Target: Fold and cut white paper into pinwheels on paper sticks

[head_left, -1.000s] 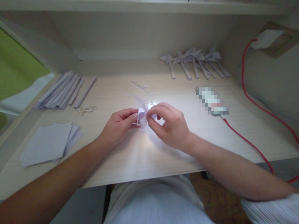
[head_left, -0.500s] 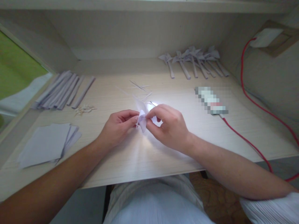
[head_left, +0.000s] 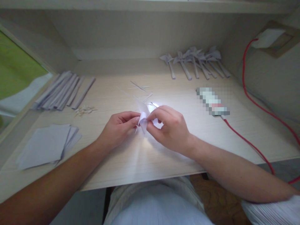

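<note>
Between my hands is a white paper pinwheel head (head_left: pixel 142 120) with curled, folded blades. My left hand (head_left: pixel 120 126) pinches its left side between thumb and fingers. From the right, my right hand (head_left: pixel 170 125) is closed on the paper near its centre with thumb and forefinger. A thin dark-tipped stick (head_left: pixel 154 105) juts out above the right forefinger; how it is held is hidden. Just beyond the hands, thin sticks (head_left: pixel 139 86) lie loosely crossed on the table.
Rolled paper tubes (head_left: pixel 63 90) lie at the left, with a small pile of whitish bits (head_left: pixel 84 110) and stacked paper squares (head_left: pixel 44 145) nearer. Several finished paper pinwheels (head_left: pixel 194 61) rest at the back right. A phone (head_left: pixel 212 101) is plugged into a red cable (head_left: pixel 248 142).
The paper has turned slightly between my fingers, its curled blade showing a little differently. Both hands stay in nearly the same place, still gripping it.
</note>
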The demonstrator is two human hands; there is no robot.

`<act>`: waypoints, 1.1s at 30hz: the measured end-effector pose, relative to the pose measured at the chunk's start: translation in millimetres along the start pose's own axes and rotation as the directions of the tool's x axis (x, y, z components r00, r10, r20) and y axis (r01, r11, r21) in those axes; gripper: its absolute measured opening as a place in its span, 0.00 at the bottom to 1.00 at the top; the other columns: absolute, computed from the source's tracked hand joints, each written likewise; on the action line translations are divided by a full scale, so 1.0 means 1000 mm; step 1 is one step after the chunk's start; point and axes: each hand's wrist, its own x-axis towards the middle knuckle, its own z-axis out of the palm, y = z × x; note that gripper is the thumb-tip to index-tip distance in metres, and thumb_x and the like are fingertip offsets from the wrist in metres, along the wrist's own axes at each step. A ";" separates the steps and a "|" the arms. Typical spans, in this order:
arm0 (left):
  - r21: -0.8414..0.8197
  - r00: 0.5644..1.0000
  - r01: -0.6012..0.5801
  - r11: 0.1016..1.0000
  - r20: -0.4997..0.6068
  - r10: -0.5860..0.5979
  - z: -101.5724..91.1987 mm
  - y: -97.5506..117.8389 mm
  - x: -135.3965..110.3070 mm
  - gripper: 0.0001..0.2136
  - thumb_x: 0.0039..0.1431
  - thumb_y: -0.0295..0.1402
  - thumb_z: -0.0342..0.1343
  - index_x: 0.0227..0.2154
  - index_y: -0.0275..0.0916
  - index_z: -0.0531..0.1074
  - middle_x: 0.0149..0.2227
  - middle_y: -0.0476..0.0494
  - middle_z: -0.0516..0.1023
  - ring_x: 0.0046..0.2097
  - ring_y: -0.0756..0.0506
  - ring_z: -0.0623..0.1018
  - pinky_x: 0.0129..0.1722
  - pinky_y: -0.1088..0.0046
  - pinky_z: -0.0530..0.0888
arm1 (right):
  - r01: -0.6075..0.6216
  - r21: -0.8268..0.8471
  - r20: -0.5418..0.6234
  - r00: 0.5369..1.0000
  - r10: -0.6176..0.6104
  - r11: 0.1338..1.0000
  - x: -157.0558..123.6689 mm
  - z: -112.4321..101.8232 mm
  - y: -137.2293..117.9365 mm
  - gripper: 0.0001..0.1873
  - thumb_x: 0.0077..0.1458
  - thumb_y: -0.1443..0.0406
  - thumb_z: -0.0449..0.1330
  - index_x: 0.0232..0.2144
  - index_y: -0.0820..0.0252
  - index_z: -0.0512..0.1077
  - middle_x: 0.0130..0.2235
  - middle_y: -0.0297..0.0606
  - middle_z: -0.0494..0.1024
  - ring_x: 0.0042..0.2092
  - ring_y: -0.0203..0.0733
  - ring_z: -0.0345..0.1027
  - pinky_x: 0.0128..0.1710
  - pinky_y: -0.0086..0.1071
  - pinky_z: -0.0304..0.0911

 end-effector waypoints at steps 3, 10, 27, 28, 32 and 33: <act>-0.019 1.000 0.000 1.000 0.016 0.000 0.000 0.000 0.000 0.07 0.55 0.38 0.65 0.35 0.45 0.85 0.32 0.46 0.83 0.34 0.44 0.77 0.38 0.69 0.73 | -0.002 0.006 -0.003 1.000 0.002 1.000 0.000 0.000 0.000 0.07 0.58 0.66 0.61 0.27 0.57 0.71 0.30 0.37 0.76 0.34 0.41 0.68 0.37 0.35 0.62; -0.012 0.999 -0.016 1.000 0.029 0.017 -0.001 -0.004 0.000 0.08 0.58 0.36 0.63 0.37 0.45 0.85 0.32 0.48 0.82 0.33 0.47 0.76 0.36 0.71 0.72 | 0.007 0.014 -0.009 1.000 -0.007 1.000 -0.001 0.001 0.001 0.07 0.58 0.66 0.61 0.27 0.58 0.71 0.30 0.37 0.76 0.34 0.41 0.68 0.37 0.35 0.62; -0.041 0.999 -0.004 0.999 0.053 0.006 -0.002 -0.007 0.002 0.07 0.54 0.35 0.66 0.36 0.43 0.84 0.34 0.47 0.84 0.37 0.45 0.79 0.42 0.69 0.74 | 0.041 0.046 -0.026 0.999 -0.040 0.998 0.000 0.006 0.003 0.07 0.58 0.67 0.61 0.28 0.60 0.72 0.30 0.38 0.77 0.33 0.40 0.68 0.37 0.34 0.63; -0.029 0.999 -0.002 1.000 0.047 0.003 -0.002 -0.006 0.002 0.07 0.54 0.35 0.66 0.35 0.42 0.84 0.34 0.47 0.84 0.36 0.45 0.79 0.42 0.70 0.73 | 0.043 0.051 -0.028 0.999 -0.042 0.998 0.000 0.007 0.003 0.06 0.58 0.68 0.61 0.27 0.60 0.72 0.29 0.38 0.77 0.32 0.40 0.68 0.37 0.34 0.63; 0.015 0.999 0.015 1.000 0.034 -0.016 -0.002 -0.004 0.003 0.06 0.55 0.34 0.65 0.34 0.40 0.84 0.32 0.47 0.83 0.35 0.46 0.78 0.40 0.71 0.72 | 0.032 0.088 -0.026 0.999 -0.030 0.996 -0.001 0.010 0.007 0.04 0.55 0.71 0.62 0.29 0.60 0.73 0.30 0.37 0.78 0.32 0.39 0.69 0.38 0.34 0.63; 0.016 0.999 0.018 1.000 0.035 -0.019 -0.002 -0.004 0.003 0.06 0.55 0.34 0.64 0.34 0.40 0.84 0.32 0.47 0.83 0.35 0.46 0.77 0.39 0.71 0.72 | 0.027 0.098 -0.022 0.999 -0.025 0.995 -0.002 0.011 0.008 0.03 0.55 0.71 0.62 0.29 0.61 0.74 0.30 0.38 0.79 0.32 0.39 0.70 0.38 0.34 0.63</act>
